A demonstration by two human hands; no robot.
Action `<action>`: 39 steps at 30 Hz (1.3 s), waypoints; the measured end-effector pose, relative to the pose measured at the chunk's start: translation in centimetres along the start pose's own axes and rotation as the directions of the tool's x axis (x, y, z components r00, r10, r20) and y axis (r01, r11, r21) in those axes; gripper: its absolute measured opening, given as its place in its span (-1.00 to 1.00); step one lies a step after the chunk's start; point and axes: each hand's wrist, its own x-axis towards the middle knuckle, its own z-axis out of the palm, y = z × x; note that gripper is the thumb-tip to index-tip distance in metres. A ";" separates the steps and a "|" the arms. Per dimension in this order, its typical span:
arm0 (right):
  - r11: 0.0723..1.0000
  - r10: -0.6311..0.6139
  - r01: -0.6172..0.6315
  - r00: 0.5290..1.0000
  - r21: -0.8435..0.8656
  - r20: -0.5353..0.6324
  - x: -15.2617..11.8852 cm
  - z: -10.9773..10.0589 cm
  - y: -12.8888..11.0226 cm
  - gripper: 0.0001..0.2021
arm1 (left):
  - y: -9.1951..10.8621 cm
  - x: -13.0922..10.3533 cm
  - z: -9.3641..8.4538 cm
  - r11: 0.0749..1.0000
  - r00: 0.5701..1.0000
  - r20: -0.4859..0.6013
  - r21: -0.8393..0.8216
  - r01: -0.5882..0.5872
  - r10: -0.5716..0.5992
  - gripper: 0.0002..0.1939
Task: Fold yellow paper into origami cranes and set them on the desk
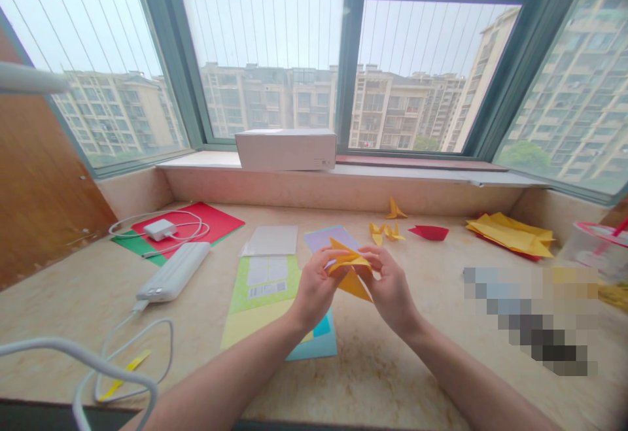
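Note:
Above the middle of the stone counter, a partly folded sheet of yellow origami paper is held up between both hands. My left hand pinches its left side, thumb and fingers closed on the folds. On the right side, my right hand grips the paper the same way. One pointed corner sticks up between the hands and another hangs down to the right. Some inner folds are hidden by the fingers. Beneath and to the left lie a green-and-yellow paper packet, a lilac sheet and a light blue sheet.
Small yellow folded figures and a red folded piece lie behind the hands. Yellow sheets are stacked at right, near a plastic cup. A white power bank with cables and red paper occupy the left. A white box stands on the sill.

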 end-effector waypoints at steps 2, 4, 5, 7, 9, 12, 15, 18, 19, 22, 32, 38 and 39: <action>1.000 -0.001 0.000 1.000 -0.003 -0.003 0.0 -0.1 0.0 -0.73 | 0.1 0.0 0.1 0.999 1.000 0.002 -0.019 0.027 -0.027 -0.79; 0.999 -0.030 0.029 0.999 -0.025 -0.026 0.0 -0.3 0.0 -0.74 | 0.2 -0.1 0.2 0.998 0.999 -0.002 -0.051 0.037 -0.037 -0.80; 0.997 -0.052 0.050 0.998 -0.053 -0.045 0.0 -0.3 0.0 -0.75 | 0.2 -0.1 0.2 0.997 0.999 -0.005 -0.063 0.036 -0.036 -0.80; 0.987 -0.099 0.089 0.992 -0.131 -0.077 -0.1 -0.4 -0.1 -0.76 | 0.3 -0.2 0.3 0.997 1.000 -0.008 -0.073 0.028 -0.029 -0.80; 0.972 -0.133 0.114 0.987 -0.204 -0.084 -0.1 -0.6 -0.3 -0.78 | 0.3 -0.3 0.4 0.999 1.000 -0.015 -0.048 0.005 -0.005 -0.81; 0.949 -0.179 0.158 0.982 -0.271 -0.055 -0.1 -0.8 -0.6 -0.80 | 0.4 -0.5 0.3 0.994 0.998 -0.022 0.088 -0.057 0.059 -0.83; 0.913 -0.253 0.235 0.968 -0.334 -0.009 -0.1 -1.0 -0.8 -0.82 | 0.5 -0.6 0.1 0.950 0.991 -0.017 0.288 -0.124 0.135 -0.84; 0.872 -0.314 0.293 0.949 -0.393 0.010 -0.1 -1.1 -0.9 -0.83 | 0.5 -0.5 0.0 0.905 0.981 -0.030 0.393 -0.164 0.191 -0.89; 0.867 -0.316 0.291 0.949 -0.405 0.006 -0.1 -1.1 -1.0 -0.83 | 0.6 -0.6 -0.1 0.896 0.978 -0.030 0.408 -0.177 0.207 -0.90; 0.904 -0.243 0.213 0.969 -0.371 -0.036 -0.2 -0.8 -1.1 -0.82 | 0.7 -0.7 -0.3 0.862 0.961 0.013 0.438 -0.255 0.278 -0.85; 0.984 -0.079 0.063 0.993 -0.166 -0.092 -0.6 -0.6 -1.3 -0.85 | 1.3 -1.0 0.0 0.857 0.959 0.024 0.442 -0.265 0.283 -0.80; 0.884 -0.342 0.318 0.940 -0.343 -0.009 -0.4 -1.2 -0.8 -0.87 | 1.0 -0.9 0.8 0.994 0.987 -0.118 -0.034 0.107 -0.111 -0.60; 0.865 -0.376 0.358 0.926 -0.351 0.017 -0.3 -1.2 -0.7 -0.85 | 1.0 -0.9 0.8 0.985 0.984 -0.104 -0.112 0.132 -0.144 -0.52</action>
